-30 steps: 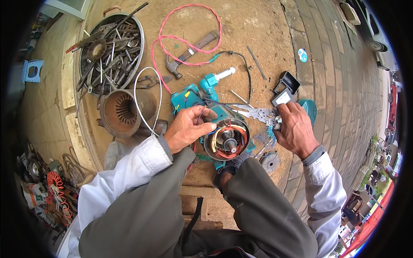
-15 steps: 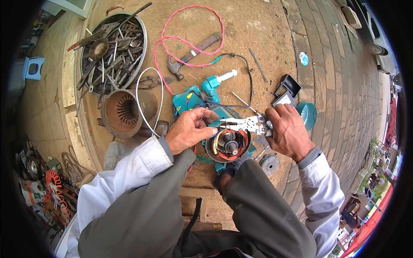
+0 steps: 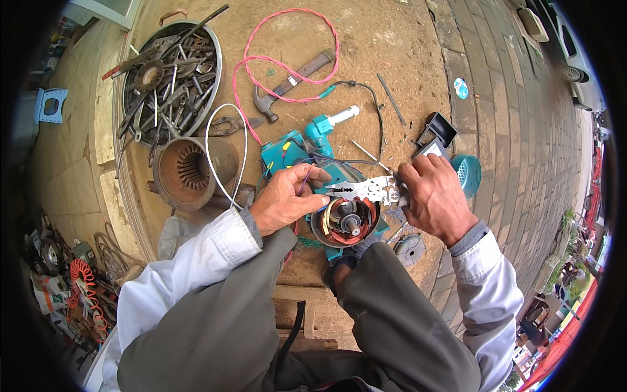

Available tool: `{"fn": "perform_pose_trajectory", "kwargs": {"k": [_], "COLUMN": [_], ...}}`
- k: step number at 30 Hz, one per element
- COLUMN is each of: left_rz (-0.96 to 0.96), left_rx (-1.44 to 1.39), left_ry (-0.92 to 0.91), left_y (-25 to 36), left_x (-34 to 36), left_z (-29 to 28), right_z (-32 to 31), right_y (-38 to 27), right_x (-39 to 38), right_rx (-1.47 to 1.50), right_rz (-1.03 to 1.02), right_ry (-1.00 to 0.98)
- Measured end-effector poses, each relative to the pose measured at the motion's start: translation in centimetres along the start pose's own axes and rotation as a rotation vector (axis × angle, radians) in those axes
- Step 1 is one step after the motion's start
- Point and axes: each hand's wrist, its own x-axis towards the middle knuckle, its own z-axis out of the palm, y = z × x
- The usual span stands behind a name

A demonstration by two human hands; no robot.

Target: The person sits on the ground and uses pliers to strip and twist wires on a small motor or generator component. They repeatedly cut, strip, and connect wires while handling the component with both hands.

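Note:
My left hand (image 3: 284, 202) is closed with thumb and fingers together on a thin purple wire (image 3: 304, 181). My right hand (image 3: 436, 196) grips the handles of a silver wire stripper (image 3: 373, 189). Its toothed jaws point left, close to my left fingertips; whether they touch the wire I cannot make out. Just below the jaws sits an open electric motor (image 3: 320, 234) with copper windings and a central shaft (image 3: 353, 226), between my knees. Beyond it lies the turquoise housing (image 3: 277, 155) with wires coming out and a turquoise elbow fitting (image 3: 319, 129) beside it.
A metal basin (image 3: 217, 78) full of tools stands at far left. Near it are a rusty stator (image 3: 175, 171) and a white cable loop (image 3: 245, 140). Ahead lie a hammer (image 3: 287, 85), a pink cable (image 3: 332, 32), a black box (image 3: 439, 129) and a turquoise vented cover (image 3: 471, 175).
The wire stripper has turned a little in my right hand, and its jaw tips sit slightly further left. My right hand has shifted slightly left; my left hand stays nearly still.

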Motion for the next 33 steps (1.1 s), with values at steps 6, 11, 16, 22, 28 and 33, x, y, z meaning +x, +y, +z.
{"fn": "perform_pose_trajectory", "kwargs": {"k": [6,11,16,22,28,33], "left_rz": [0.006,-0.003,-0.002,-0.019,-0.006,-0.010], "left_rx": [-0.007,0.003,0.012,0.021,0.017,0.012], "left_ry": [0.020,0.018,0.023,0.020,0.027,0.021], "left_y": [0.1,0.2,0.5,0.1,0.3,0.2], "left_x": [-0.2,-0.2,-0.2,-0.2,-0.2,-0.2], "left_z": [0.1,0.1,0.2,0.0,0.2,0.1], "right_z": [-0.6,-1.0,-1.1,-1.3,-0.9,-0.9], "right_y": [-0.3,-0.3,-0.4,-0.5,-0.4,-0.3], "right_x": [0.3,0.3,0.4,0.3,0.2,0.1], "right_rx": [-0.018,-0.035,-0.053,-0.047,-0.027,-0.038], "right_rz": [-0.027,-0.024,-0.028,-0.026,-0.021,-0.013], "right_ry": [0.025,-0.005,0.003,0.023,0.024,0.018]}}
